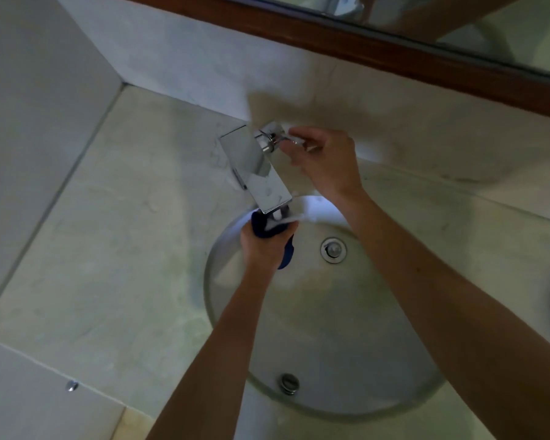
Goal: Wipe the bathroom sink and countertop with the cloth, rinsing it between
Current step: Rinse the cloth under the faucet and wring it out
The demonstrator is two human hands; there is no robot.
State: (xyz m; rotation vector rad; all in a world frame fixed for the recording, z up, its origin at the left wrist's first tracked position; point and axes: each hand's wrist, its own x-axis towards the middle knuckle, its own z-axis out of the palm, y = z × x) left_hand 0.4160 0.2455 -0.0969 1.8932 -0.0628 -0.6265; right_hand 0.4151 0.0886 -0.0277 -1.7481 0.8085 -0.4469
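Rinsing the cloth (pixel 269 228), bunched in my left hand (pixel 261 249) just under the spout (pixel 261 173), while my right hand (pixel 323 161) pinches the tap lever (pixel 286 139), I judge the wiping unfinished.

You see a glossy chrome faucet (pixel 256 168) with mirror-bright metal, and a polished metal drain (pixel 333 249) in the smooth, glazed sink (pixel 378 328). Your countertop (pixel 115 236) looks like pale veined stone, softly sheened. The dark blue cloth (pixel 269 228) looks soft and matt. At upper right runs a smooth brown wooden frame (pixel 378 49).
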